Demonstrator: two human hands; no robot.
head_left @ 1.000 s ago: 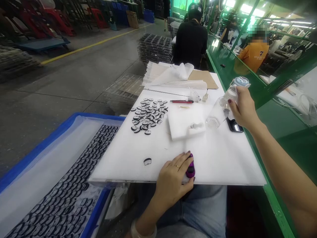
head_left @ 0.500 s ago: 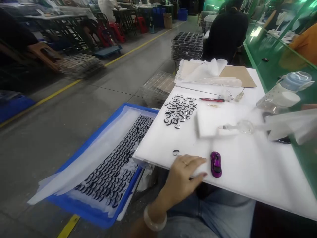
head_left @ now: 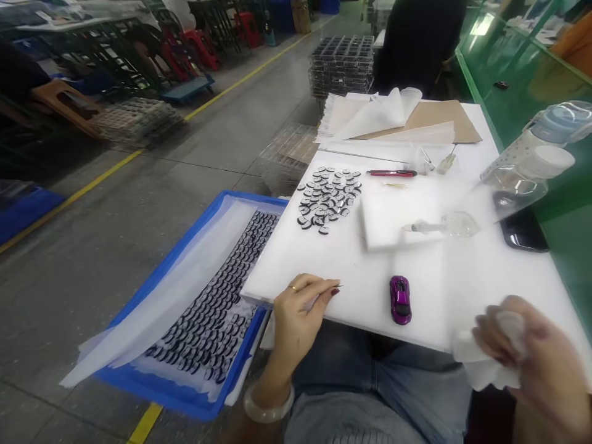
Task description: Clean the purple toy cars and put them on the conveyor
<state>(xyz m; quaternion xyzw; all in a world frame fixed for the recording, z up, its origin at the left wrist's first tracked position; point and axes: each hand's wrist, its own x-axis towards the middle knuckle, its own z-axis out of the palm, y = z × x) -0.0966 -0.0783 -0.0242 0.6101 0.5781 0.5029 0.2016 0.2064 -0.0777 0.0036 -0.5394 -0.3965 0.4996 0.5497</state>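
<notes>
My left hand (head_left: 303, 314) pinches a small, thin dark-edged piece (head_left: 340, 286) between thumb and fingers, over the near edge of the white table (head_left: 287, 271). My right hand (head_left: 531, 345), blurred by motion, is wrapped round a crumpled white cloth (head_left: 478, 364) at the right. Between the hands a purple toy car (head_left: 400, 300) stands on the table. Many small dark-rimmed pieces (head_left: 328, 197) lie in a loose group farther back. Right of them is a white pad (head_left: 388, 219), with a clear dropper-like tool (head_left: 444, 226) across it.
A blue tray (head_left: 161, 265) with rows of dark pieces and a white sheet is at the left. A red pen (head_left: 391, 173), clear bottle (head_left: 527, 179), phone (head_left: 525, 231) and papers (head_left: 439, 120) lie farther back. A person in black (head_left: 419, 43) sits ahead.
My left hand has moved left and closed on the small piece that lay on the table. My right hand has come into view with the white cloth, which has moved nearer.
</notes>
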